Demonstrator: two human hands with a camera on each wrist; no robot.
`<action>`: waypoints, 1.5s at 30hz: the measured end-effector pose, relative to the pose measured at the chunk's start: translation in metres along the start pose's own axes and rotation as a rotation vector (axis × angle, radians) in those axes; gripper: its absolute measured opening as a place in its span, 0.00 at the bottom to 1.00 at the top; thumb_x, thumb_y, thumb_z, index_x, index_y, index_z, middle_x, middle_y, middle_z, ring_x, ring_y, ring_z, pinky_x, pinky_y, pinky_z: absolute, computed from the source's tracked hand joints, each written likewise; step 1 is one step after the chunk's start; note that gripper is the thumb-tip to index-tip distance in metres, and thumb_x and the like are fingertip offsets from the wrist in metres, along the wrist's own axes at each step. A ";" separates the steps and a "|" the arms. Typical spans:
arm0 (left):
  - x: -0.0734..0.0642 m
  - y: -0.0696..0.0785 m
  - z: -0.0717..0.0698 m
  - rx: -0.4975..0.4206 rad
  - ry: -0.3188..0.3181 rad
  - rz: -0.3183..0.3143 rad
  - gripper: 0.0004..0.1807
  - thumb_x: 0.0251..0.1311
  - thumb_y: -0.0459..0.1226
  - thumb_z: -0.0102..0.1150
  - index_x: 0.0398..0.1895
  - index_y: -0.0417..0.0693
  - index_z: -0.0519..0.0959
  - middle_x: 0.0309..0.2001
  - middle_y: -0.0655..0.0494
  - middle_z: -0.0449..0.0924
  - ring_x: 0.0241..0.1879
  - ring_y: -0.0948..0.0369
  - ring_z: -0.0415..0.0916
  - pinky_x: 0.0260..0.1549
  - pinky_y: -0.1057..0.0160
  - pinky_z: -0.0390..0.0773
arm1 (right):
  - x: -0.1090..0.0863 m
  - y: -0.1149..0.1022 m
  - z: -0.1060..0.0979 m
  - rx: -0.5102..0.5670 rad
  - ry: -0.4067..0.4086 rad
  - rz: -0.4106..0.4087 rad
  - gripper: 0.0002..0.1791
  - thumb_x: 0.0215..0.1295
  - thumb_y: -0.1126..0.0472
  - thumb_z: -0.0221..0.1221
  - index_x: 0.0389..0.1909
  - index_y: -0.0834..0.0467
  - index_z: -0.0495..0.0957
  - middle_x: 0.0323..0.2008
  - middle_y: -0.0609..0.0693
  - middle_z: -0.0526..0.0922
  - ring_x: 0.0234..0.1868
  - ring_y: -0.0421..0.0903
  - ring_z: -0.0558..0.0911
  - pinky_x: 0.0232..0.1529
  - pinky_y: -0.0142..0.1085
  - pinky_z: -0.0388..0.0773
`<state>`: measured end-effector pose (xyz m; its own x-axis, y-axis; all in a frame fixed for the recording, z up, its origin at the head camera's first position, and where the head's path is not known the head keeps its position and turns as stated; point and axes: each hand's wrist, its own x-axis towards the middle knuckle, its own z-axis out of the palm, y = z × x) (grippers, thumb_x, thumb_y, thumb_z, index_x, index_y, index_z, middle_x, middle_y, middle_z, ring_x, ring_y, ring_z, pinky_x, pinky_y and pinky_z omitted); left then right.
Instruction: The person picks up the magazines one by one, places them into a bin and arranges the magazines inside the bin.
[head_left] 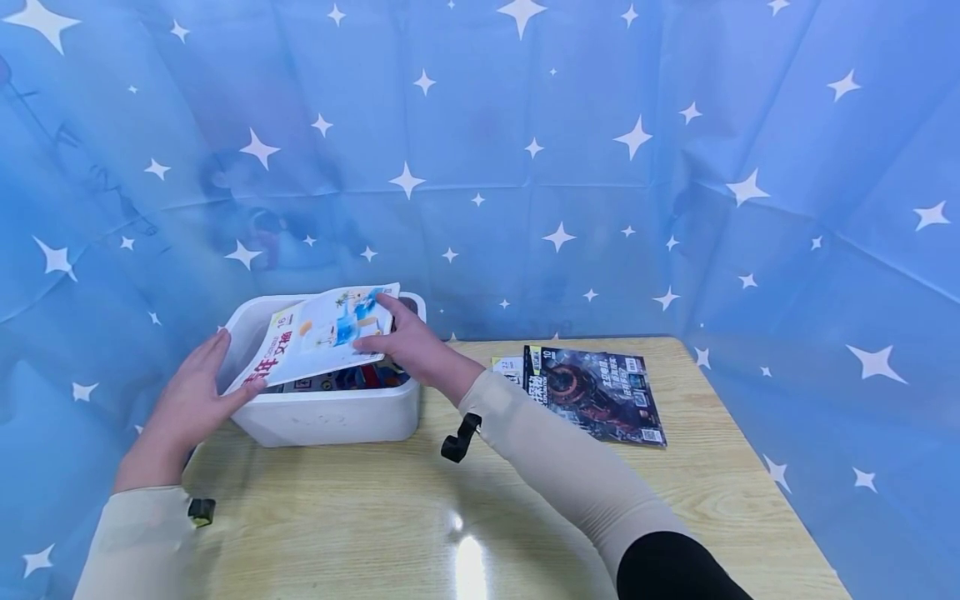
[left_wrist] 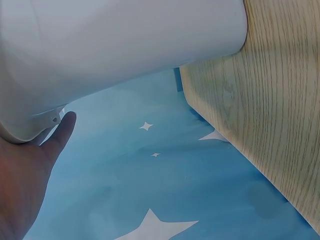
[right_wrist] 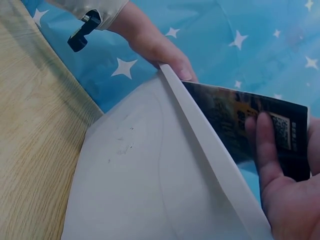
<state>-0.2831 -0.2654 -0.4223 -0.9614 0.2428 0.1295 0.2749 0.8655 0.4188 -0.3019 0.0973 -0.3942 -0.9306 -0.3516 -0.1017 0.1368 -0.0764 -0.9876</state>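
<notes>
Nearest are two beige sleeves [head_left: 570, 471], each with a black mount [head_left: 460, 440] at the wrist, above a wood-grain surface [head_left: 352, 508]. The left hand [head_left: 191, 396] is spread wide at the near left corner of a white box [head_left: 322, 421], its fingers along the outer wall and its thumb reaching over the rim beside the magazine's low corner. Whether that thumb presses the magazine or only the rim is hard to tell. The right hand's [head_left: 412, 337] grip is narrow, holding the magazine [head_left: 318, 340] at its right edge, thumb above and fingers against the dark underside. The magazine lies aslant over the box's mouth, its pale cover up, with red lettering and a beach picture. Colourful covers [head_left: 360, 377] show beneath it inside the box. To the right, well apart from the box, a dark magazine [head_left: 596, 396] lies flat, partly over a paler one [head_left: 507, 367]. Behind everything hangs a blue curtain [head_left: 480, 117] with white stars.
</notes>
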 end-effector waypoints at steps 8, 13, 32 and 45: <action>0.000 0.000 0.000 -0.006 -0.004 -0.003 0.62 0.76 0.64 0.61 0.91 0.39 0.38 0.89 0.32 0.35 0.86 0.29 0.35 0.71 0.13 0.49 | 0.002 0.001 0.001 0.010 -0.006 0.005 0.56 0.75 0.65 0.72 0.92 0.43 0.48 0.53 0.50 0.90 0.46 0.49 0.92 0.46 0.36 0.87; 0.000 0.000 0.000 -0.004 -0.002 -0.009 0.62 0.75 0.65 0.61 0.91 0.40 0.38 0.89 0.31 0.35 0.86 0.28 0.35 0.70 0.13 0.50 | 0.003 0.002 0.001 0.012 -0.014 0.004 0.56 0.75 0.65 0.72 0.92 0.42 0.48 0.53 0.48 0.90 0.48 0.49 0.92 0.54 0.40 0.88; 0.001 -0.001 0.001 0.006 0.024 -0.005 0.62 0.75 0.63 0.64 0.91 0.37 0.40 0.88 0.29 0.39 0.85 0.27 0.39 0.69 0.13 0.52 | -0.008 -0.002 0.001 -0.114 0.279 -0.116 0.18 0.73 0.51 0.75 0.59 0.47 0.83 0.49 0.49 0.76 0.48 0.46 0.75 0.46 0.40 0.78; 0.001 -0.001 0.000 -0.007 0.027 0.018 0.61 0.76 0.61 0.64 0.90 0.35 0.41 0.88 0.29 0.39 0.85 0.27 0.39 0.72 0.14 0.50 | -0.029 0.015 -0.063 -0.157 0.306 -0.126 0.22 0.75 0.55 0.72 0.62 0.62 0.80 0.46 0.50 0.79 0.44 0.45 0.77 0.42 0.35 0.81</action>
<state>-0.2839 -0.2658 -0.4225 -0.9556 0.2464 0.1615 0.2925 0.8579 0.4225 -0.2941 0.1647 -0.4132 -0.9986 -0.0509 0.0147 -0.0173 0.0516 -0.9985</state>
